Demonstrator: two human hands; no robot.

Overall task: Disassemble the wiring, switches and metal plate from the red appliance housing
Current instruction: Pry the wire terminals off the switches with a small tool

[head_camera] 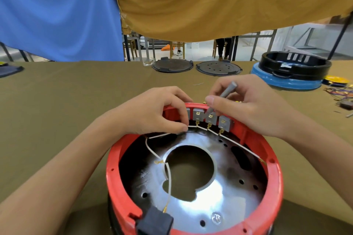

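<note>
Hands at the far rim of the red housing [193, 187]. Left hand [152, 112] curls over the rim, fingertips pinching the white wire [158, 155]; right hand [246, 105] grips a grey tool [226, 92], tip at the grey switches [210, 118]. Metal plate [219, 192] lies inside. Olive table [57, 110]; blue and ochre cloths hang behind.

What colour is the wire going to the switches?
White wire, with small gold metal ends; the head view shows it clearly.

Both forearms were bare to the frame's edge; the left hand [152, 112] and right hand [248, 105] wore no gloves or rings.
</note>
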